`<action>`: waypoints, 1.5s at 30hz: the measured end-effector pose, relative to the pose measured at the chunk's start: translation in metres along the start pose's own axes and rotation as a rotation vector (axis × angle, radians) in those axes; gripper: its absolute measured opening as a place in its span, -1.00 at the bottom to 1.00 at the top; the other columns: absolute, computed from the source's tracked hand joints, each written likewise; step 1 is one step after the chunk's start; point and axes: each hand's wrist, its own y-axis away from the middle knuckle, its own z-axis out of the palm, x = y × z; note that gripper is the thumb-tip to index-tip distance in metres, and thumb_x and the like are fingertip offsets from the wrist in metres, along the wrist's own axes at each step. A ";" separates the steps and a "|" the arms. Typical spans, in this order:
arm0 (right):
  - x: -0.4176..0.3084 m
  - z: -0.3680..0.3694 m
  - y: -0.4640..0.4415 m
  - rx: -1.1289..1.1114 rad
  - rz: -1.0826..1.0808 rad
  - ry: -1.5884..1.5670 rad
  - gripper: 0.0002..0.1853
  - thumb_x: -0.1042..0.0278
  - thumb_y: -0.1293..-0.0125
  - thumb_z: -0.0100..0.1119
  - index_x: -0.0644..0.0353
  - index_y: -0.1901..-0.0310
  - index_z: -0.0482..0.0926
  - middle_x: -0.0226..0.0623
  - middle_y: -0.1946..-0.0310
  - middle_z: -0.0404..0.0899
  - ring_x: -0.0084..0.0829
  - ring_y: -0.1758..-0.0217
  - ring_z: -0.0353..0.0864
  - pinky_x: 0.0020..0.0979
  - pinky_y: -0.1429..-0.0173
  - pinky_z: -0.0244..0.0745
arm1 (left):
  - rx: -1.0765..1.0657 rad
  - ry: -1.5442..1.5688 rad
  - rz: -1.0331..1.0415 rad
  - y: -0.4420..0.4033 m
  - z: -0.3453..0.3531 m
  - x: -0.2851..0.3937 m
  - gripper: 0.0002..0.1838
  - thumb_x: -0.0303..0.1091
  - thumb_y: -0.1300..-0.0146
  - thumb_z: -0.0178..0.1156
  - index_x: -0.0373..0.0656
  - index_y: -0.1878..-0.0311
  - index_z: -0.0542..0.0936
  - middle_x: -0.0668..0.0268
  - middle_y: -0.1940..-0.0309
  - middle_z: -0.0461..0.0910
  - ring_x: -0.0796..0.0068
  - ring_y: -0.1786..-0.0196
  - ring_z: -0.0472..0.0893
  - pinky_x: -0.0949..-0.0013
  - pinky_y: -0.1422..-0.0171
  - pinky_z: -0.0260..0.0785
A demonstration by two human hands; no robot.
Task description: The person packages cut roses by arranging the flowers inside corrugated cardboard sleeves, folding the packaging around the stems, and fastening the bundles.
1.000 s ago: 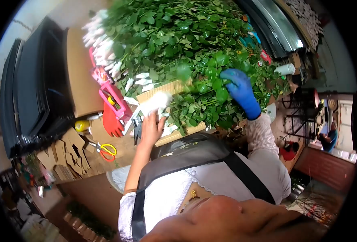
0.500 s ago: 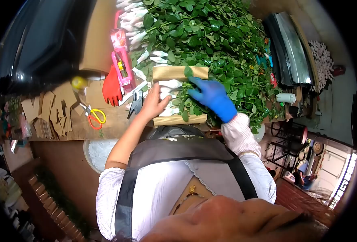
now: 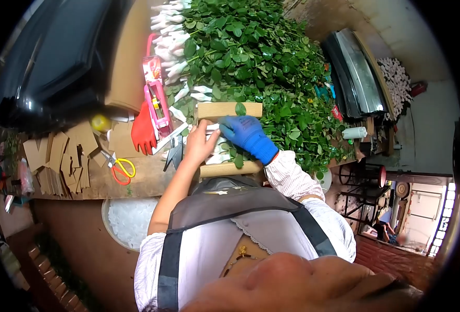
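My bare left hand (image 3: pixel 201 144) is closed around a white-wrapped flower bud (image 3: pixel 212 127), thumb on the near side and fingers on the far side. Close against it, my right hand (image 3: pixel 245 136) in a blue glove has its fingers bent together by the bud's stem end; what they pinch is hidden. More white-wrapped buds (image 3: pixel 218 158) with leafy stems lie below the hands. A corrugated cardboard strip (image 3: pixel 222 110) with a leaf on it lies beyond the hands. Another cardboard strip (image 3: pixel 227 169) runs along the near side, by my apron.
A big heap of leafy stems (image 3: pixel 240 57) fills the table's far side. To the left lie a pink tape dispenser (image 3: pixel 158 106), a red glove (image 3: pixel 144 130), scissors (image 3: pixel 119 169), a dark-bladed tool (image 3: pixel 174 154) and cardboard pieces (image 3: pixel 63 161). A white-filled tub (image 3: pixel 131 221) stands below the edge.
My right hand has moved left from the leaves to the bud beside my left hand. My left thumb and fingers have come closer together. The whole view has shifted slightly.
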 end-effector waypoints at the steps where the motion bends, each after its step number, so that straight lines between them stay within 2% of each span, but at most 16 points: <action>1: -0.001 0.002 0.000 0.020 0.000 -0.013 -0.68 -0.03 -0.34 0.13 -0.08 0.01 0.63 -0.22 0.30 0.72 -0.07 0.31 0.69 -0.04 0.17 0.55 | 0.039 -0.012 0.066 0.000 0.001 -0.003 -0.73 -0.15 -0.33 0.25 -0.16 0.10 0.56 0.04 0.41 0.60 -0.05 0.24 0.59 0.04 0.11 0.43; 6: 0.003 -0.007 0.011 -0.012 0.146 -0.042 -0.61 -0.09 -0.32 0.13 -0.10 -0.06 0.62 -0.21 0.28 0.73 -0.09 0.24 0.71 -0.05 0.12 0.57 | 0.051 -0.019 0.015 0.003 0.001 -0.011 -0.79 -0.19 -0.47 0.11 -0.14 0.16 0.52 0.11 0.50 0.56 0.10 0.39 0.59 0.15 0.26 0.41; 12: 0.029 0.021 0.008 -0.121 0.180 0.148 -0.69 -0.07 -0.34 0.10 -0.06 0.11 0.63 -0.16 0.34 0.71 -0.04 0.27 0.70 -0.04 0.16 0.56 | 0.060 -0.088 0.092 0.004 -0.002 -0.006 -0.82 -0.22 -0.47 0.10 -0.10 0.09 0.58 0.13 0.54 0.56 0.09 0.48 0.59 0.17 0.34 0.41; 14: 0.030 0.023 0.010 -0.095 0.163 0.091 -0.70 -0.07 -0.36 0.08 -0.07 0.14 0.63 -0.15 0.36 0.70 -0.03 0.28 0.70 -0.02 0.18 0.55 | 0.109 0.009 0.163 0.009 -0.004 -0.010 -0.84 -0.33 -0.46 0.12 -0.19 0.08 0.63 0.19 0.47 0.63 0.39 0.44 0.63 0.29 0.31 0.43; 16: 0.031 0.027 0.006 -0.198 0.240 0.144 -0.67 -0.12 -0.36 0.07 -0.07 0.15 0.63 -0.14 0.37 0.70 -0.06 0.29 0.70 -0.05 0.18 0.54 | 0.250 0.293 -0.068 0.024 -0.020 -0.008 -0.89 -0.42 -0.38 0.15 -0.19 0.13 0.63 0.20 0.47 0.62 0.31 0.43 0.62 0.27 0.28 0.44; 18: 0.033 0.029 0.006 -0.194 0.245 0.115 -0.66 -0.12 -0.36 0.07 -0.07 0.14 0.64 -0.13 0.37 0.70 -0.06 0.28 0.70 -0.06 0.16 0.54 | 0.609 0.168 0.165 0.019 -0.045 0.002 -0.91 -0.51 -0.33 0.13 -0.24 0.20 0.61 0.31 0.47 0.58 0.52 0.40 0.53 0.39 0.28 0.39; 20: 0.027 0.021 0.001 -0.250 0.262 0.113 -0.67 -0.11 -0.32 0.11 -0.06 0.13 0.65 -0.13 0.34 0.71 -0.06 0.24 0.71 -0.04 0.09 0.56 | 0.390 0.282 -0.190 0.025 -0.050 -0.031 -0.88 -0.42 -0.26 0.26 -0.25 0.20 0.61 0.29 0.47 0.54 0.52 0.38 0.51 0.39 0.23 0.40; 22: 0.025 0.018 0.002 -0.213 0.224 0.075 -0.68 -0.08 -0.30 0.14 -0.08 0.12 0.66 -0.14 0.35 0.71 -0.06 0.25 0.71 -0.05 0.10 0.57 | 0.208 0.313 -0.306 0.015 -0.031 -0.048 -0.72 -0.23 -0.22 0.36 -0.24 0.17 0.61 0.28 0.49 0.55 0.45 0.40 0.53 0.36 0.23 0.41; 25: 0.020 0.024 0.002 -0.209 0.232 0.138 -0.70 -0.05 -0.28 0.16 -0.10 0.11 0.67 -0.16 0.35 0.72 -0.10 0.24 0.72 -0.08 0.12 0.58 | -0.005 0.208 -0.347 0.004 -0.007 -0.046 -0.66 -0.11 -0.30 0.35 -0.25 0.31 0.61 0.40 0.49 0.61 0.67 0.40 0.47 0.46 0.28 0.35; 28: 0.021 0.033 0.002 -0.188 0.265 0.197 -0.72 -0.03 -0.28 0.15 -0.09 0.14 0.66 -0.16 0.34 0.72 -0.13 0.24 0.72 -0.09 0.14 0.58 | 0.127 0.311 -0.332 0.001 0.007 -0.043 -0.64 -0.09 -0.29 0.31 -0.26 0.33 0.65 0.08 0.54 0.60 0.36 0.43 0.58 0.28 0.23 0.42; 32: 0.022 0.038 0.002 -0.173 0.288 0.197 -0.74 0.00 -0.30 0.12 -0.07 0.16 0.64 -0.17 0.34 0.72 -0.13 0.25 0.72 -0.09 0.15 0.58 | 0.231 0.547 -0.357 0.013 0.016 -0.055 -0.71 -0.20 -0.34 0.27 -0.30 0.30 0.65 0.23 0.49 0.67 0.50 0.42 0.56 0.29 0.27 0.41; 36: 0.022 0.040 0.004 -0.168 0.302 0.182 -0.74 0.01 -0.30 0.13 -0.06 0.15 0.63 -0.18 0.33 0.72 -0.12 0.23 0.72 -0.07 0.13 0.57 | 0.382 0.612 -0.318 0.029 0.017 -0.053 -0.77 -0.26 -0.43 0.22 -0.14 0.35 0.56 0.55 0.56 0.45 0.76 0.54 0.29 0.55 0.46 0.11; 40: 0.022 0.038 0.004 -0.192 0.325 0.104 -0.70 -0.03 -0.28 0.15 -0.07 0.11 0.64 -0.16 0.30 0.72 -0.11 0.20 0.72 -0.07 0.09 0.57 | 0.634 0.818 -0.299 0.034 -0.031 -0.039 -0.77 -0.28 -0.47 0.16 -0.08 0.37 0.50 0.52 0.59 0.44 0.76 0.67 0.21 0.57 0.61 0.01; 41: 0.024 0.037 0.005 -0.199 0.320 0.062 -0.68 -0.05 -0.27 0.16 -0.07 0.09 0.64 -0.15 0.30 0.72 -0.10 0.20 0.72 -0.07 0.09 0.57 | 0.540 0.655 -0.279 0.036 -0.044 -0.054 -0.82 -0.40 -0.40 0.16 -0.18 0.37 0.49 0.46 0.41 0.49 0.68 0.43 0.38 0.49 0.36 0.28; 44: 0.026 0.028 0.010 -0.243 0.251 -0.031 -0.52 -0.14 -0.20 0.24 -0.05 -0.05 0.56 -0.13 0.28 0.72 -0.08 0.17 0.71 -0.08 0.06 0.55 | 0.055 0.317 -0.330 0.038 -0.048 -0.055 -0.89 -0.40 -0.30 0.18 -0.17 0.35 0.49 0.43 0.40 0.50 0.69 0.38 0.39 0.48 0.30 0.32; 45: 0.028 0.029 0.013 -0.227 0.222 -0.044 -0.49 -0.15 -0.18 0.25 -0.04 -0.08 0.54 -0.13 0.27 0.72 -0.08 0.16 0.71 -0.07 0.05 0.55 | 0.031 0.361 -0.287 0.035 -0.038 -0.048 -0.78 -0.24 -0.27 0.30 -0.17 0.32 0.51 0.34 0.43 0.56 0.58 0.35 0.49 0.41 0.22 0.38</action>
